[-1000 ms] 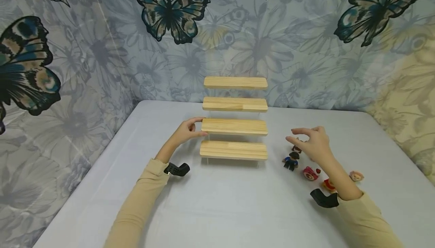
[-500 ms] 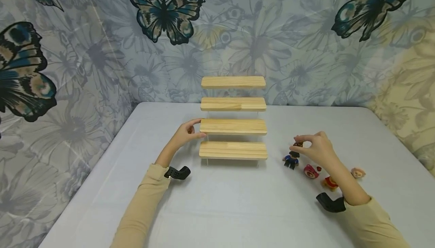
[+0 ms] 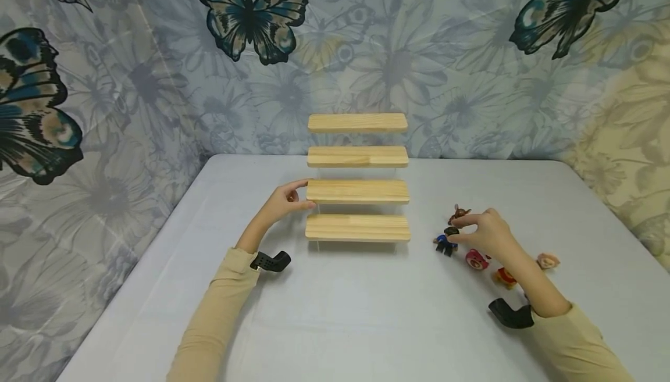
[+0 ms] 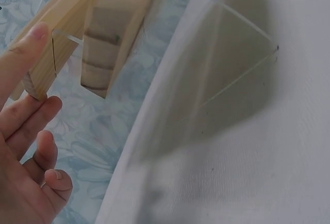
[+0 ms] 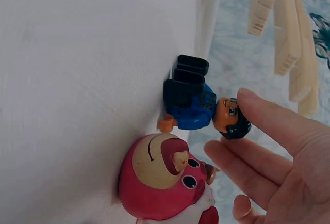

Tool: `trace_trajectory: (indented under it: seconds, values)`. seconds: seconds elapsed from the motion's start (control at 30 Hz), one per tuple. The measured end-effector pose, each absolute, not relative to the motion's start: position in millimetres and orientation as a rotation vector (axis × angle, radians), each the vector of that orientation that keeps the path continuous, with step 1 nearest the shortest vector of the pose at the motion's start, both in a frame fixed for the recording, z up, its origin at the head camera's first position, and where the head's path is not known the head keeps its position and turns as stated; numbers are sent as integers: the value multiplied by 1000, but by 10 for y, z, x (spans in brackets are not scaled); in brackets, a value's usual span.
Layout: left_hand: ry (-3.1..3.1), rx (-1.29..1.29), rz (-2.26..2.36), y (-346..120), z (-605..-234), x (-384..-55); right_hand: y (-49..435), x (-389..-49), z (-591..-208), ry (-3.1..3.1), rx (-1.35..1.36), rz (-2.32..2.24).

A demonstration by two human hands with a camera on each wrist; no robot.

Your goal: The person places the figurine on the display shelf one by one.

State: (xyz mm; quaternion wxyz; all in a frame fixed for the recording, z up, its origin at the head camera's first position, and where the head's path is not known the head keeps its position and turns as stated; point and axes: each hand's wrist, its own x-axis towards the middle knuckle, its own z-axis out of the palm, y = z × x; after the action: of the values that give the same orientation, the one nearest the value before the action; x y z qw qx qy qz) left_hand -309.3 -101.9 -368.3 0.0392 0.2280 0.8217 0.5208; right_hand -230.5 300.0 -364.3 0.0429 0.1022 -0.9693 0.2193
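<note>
Red-and-yellow toy [image 3: 505, 277]: on the near part of the table [image 3: 335, 318], partly covered by the right forearm [image 3: 534, 283].
Pink bear [image 3: 476, 260]: a little farther off and to the left, just beside the doll's near side.
Boy doll [image 5: 191, 108]: beyond the bear, its long axis rising from legs at the table to head uppermost; standing or seated is hard to tell. The right hand [image 3: 489, 234] is far the nearer.
Right hand: right of the doll, thumb and fingers part-closed to either side of its head, thumb against the hair; whether it grips, I cannot tell.
Brown deer [image 3: 459, 213]: just beyond the doll, near the right fingertips.
Left hand [image 3: 282, 204]: well apart from the doll, thumb and fingers pinching the left end of the second board up.
Shelf [image 3: 357, 191]: between the hands, four boards running left to right, leftward of the doll and apart from it.
</note>
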Motion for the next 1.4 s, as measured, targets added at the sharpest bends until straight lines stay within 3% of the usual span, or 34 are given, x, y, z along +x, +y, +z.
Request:
trace_trajectory:
  seconds: [0.23, 0.63, 1.4]
  values:
    - [2524, 700, 1618, -1001, -3707, -3110, 2997, -2332, -3687, -2991, 346, 765]
    - [2551, 691, 1707, -1095, -4127, -3348, 2930, -2342, -3677, -3009, 322, 780]
    - [2486, 638, 1722, -1052, -3970, -3234, 2931, -2305, -3752, -2957, 284, 764]
